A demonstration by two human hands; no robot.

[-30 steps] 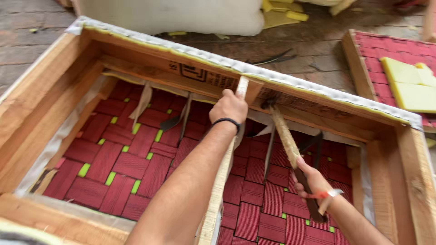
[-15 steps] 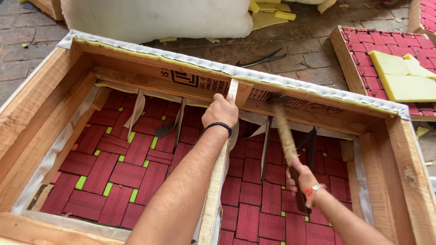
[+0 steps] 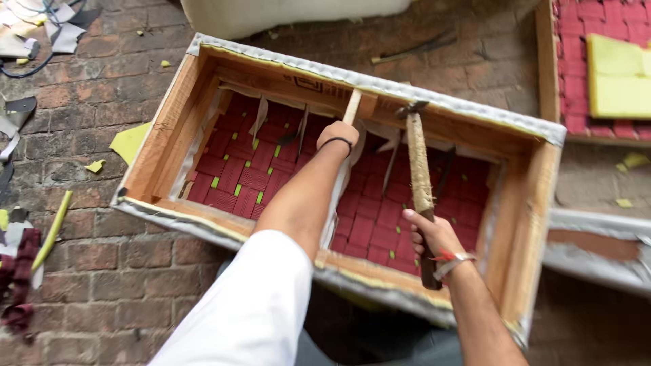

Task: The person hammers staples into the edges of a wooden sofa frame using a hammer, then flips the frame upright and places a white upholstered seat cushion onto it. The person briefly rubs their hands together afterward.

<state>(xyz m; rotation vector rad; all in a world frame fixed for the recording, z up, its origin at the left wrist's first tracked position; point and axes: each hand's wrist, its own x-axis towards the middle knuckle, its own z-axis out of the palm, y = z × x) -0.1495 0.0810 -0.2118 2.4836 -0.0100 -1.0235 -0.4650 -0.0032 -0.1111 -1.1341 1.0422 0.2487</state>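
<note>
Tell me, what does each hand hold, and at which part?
The right hand grips a hammer low on its handle. The left hand holds a wooden slat near its far end.

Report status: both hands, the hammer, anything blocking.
Left hand pinning wooden strip against frame's far rail. Right hand shut on hammer, head at the rail. Nothing in the way.
</note>
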